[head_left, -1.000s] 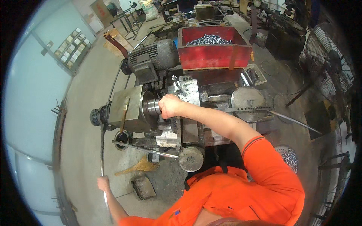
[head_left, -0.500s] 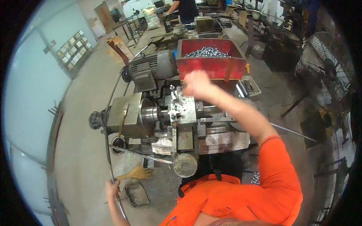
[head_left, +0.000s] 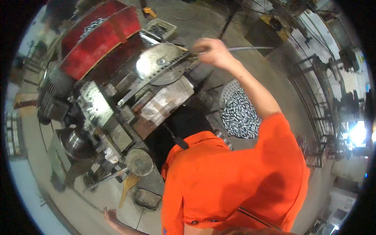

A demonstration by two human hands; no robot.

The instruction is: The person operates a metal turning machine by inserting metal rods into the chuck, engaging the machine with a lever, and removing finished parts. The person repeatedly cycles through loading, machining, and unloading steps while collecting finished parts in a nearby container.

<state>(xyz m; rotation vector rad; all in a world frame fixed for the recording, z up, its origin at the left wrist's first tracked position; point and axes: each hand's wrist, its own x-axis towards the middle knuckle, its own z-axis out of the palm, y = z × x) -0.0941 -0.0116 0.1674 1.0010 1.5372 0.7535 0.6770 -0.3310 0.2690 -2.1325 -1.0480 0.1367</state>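
Observation:
My right hand (head_left: 211,51) is curled at the far end of a perforated metal bar (head_left: 156,70), closed on a thin metal rod (head_left: 250,48) that sticks out to its right. The bar crosses a round, shiny metal disc (head_left: 150,60) on the machine. At the lower left, my left hand (head_left: 111,216) is closed round the end of a long dark lever (head_left: 88,201), its fingers partly blurred. Between my hands lie the machine's metal block (head_left: 96,103), its cylindrical chuck (head_left: 76,143) and a round knob (head_left: 139,162).
A red bin (head_left: 98,47) of small metal parts stands behind the machine. Beside my right arm, a perforated basket (head_left: 231,90) holds many shiny metal pieces (head_left: 241,113). A straw brush (head_left: 128,186) and a dark pan (head_left: 147,198) lie near my left hand.
My view has swung to the right, bringing the basket of metal pieces into sight. My right hand has moved from beside the metal block rightward to the rod. The left hand stays at the lever.

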